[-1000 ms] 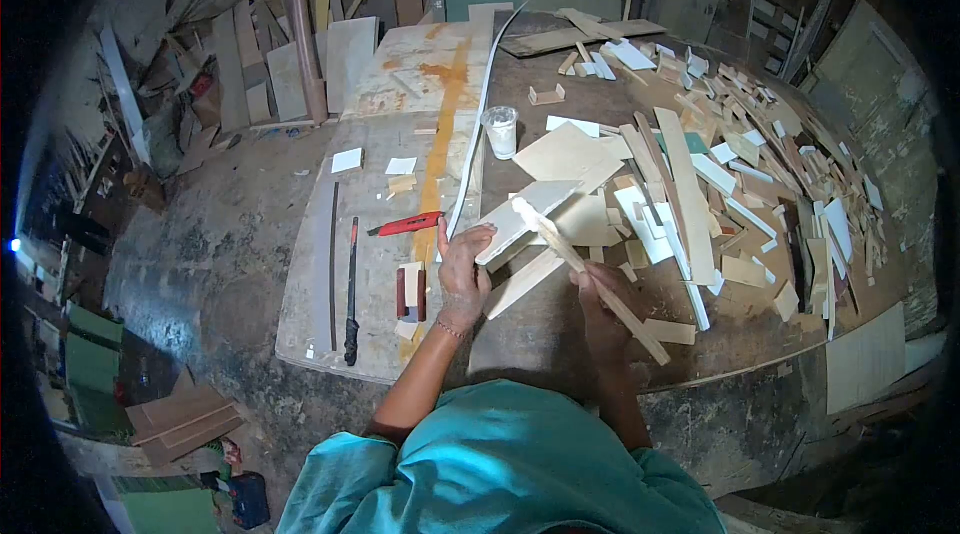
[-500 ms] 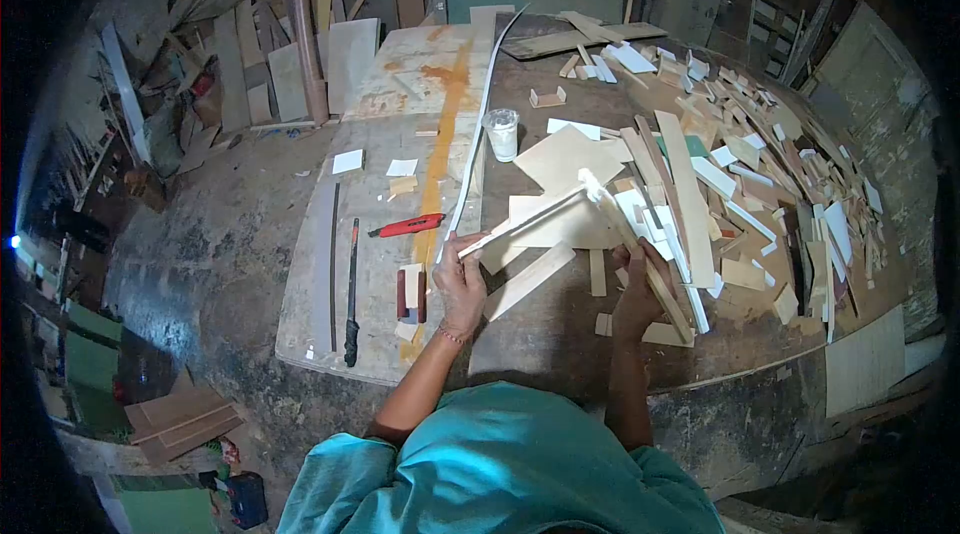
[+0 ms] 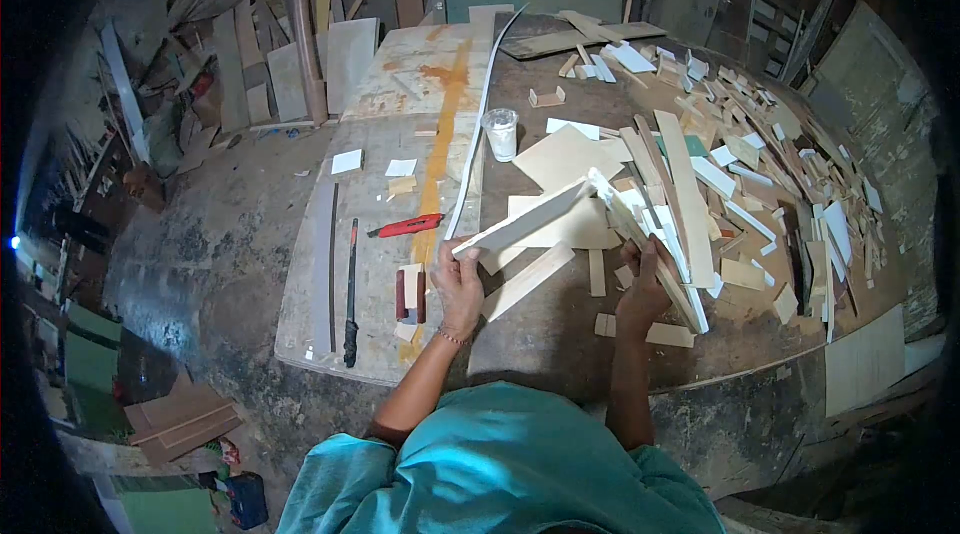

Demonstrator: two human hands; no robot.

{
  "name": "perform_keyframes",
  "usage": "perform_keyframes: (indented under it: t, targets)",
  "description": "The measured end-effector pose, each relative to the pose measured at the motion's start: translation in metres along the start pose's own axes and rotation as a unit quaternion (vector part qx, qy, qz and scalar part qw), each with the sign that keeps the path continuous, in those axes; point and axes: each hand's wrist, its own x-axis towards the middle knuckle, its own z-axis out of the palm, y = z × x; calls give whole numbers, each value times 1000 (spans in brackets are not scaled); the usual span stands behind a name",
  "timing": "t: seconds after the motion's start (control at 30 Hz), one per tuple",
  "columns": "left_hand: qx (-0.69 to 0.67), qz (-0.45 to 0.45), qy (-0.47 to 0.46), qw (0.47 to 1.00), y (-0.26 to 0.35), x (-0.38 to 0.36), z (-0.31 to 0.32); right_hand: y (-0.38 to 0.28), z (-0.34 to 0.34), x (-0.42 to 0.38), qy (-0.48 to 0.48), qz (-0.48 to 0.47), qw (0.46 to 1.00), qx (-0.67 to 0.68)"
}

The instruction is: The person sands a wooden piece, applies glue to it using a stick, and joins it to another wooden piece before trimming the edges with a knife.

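My left hand (image 3: 459, 292) is closed on the left end of a pale wooden strip (image 3: 530, 219), which is tilted up to the right. My right hand (image 3: 642, 286) grips a second strip (image 3: 640, 234), slanting down to the right. The two strips meet at a corner with white material on it, above and between my hands. Pale flat boards (image 3: 570, 164) lie on the table behind the corner. A plastic cup (image 3: 501, 135) with white contents stands beyond them. Left of my left hand are a red cutter (image 3: 406, 225) and a small dark-red and pale block (image 3: 411, 294).
A thin dark tool (image 3: 351, 294) and a long grey strip (image 3: 326, 269) lie on the table's left part. Wood offcuts (image 3: 770, 154) are heaped on the right. A long white strip (image 3: 474, 149) runs away from me. Panels (image 3: 353, 64) lean beyond the table.
The joined strips have turned in my hands, and the left one now shows a broader face. Both hands have shifted slightly, still holding the strips.
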Motion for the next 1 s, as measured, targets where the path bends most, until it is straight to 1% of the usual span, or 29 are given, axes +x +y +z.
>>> perform_keyframes:
  t: [0.07,0.13,0.17,0.23,0.37,0.47,0.57,0.67,0.7,0.73,0.8,0.83,0.9,1.0]
  targets:
    - [-3,-10,-2,1000,-2,0,0,-4,2,-5,-2,2,1000,5]
    - [-11,-12,-4,1000,-2,2,5,-2,3,-13,-51,-9,998,26]
    - [-20,1,0,1000,-2,2,7,-1,4,-16,-76,-16,996,36]
    - [-39,27,8,999,-3,4,11,2,6,-22,-80,13,996,34]
    - [-16,1,4,1000,-9,5,11,6,6,-29,-102,38,994,23]
    - [-10,3,7,1000,-8,6,14,-6,14,-48,-137,34,988,-59]
    - [-5,5,12,1000,-5,7,16,3,16,-66,-188,43,981,4]
    - [-21,15,15,1000,-17,8,18,-21,23,-76,-258,29,960,-102]
    - [-33,17,16,999,-20,8,19,-16,23,-80,-244,70,966,-53]
    - [-44,19,18,999,-21,8,19,-12,22,-79,-240,59,968,-37]
    - [-25,14,6,1000,-15,6,16,-5,19,-74,-233,35,972,-6]
    - [-16,11,0,1000,-10,6,16,-1,17,-69,-206,42,978,5]
    - [-51,-14,-4,999,-3,6,15,5,13,-57,-151,56,987,25]
    - [-66,-31,-7,997,1,6,15,7,9,-44,-94,38,993,52]
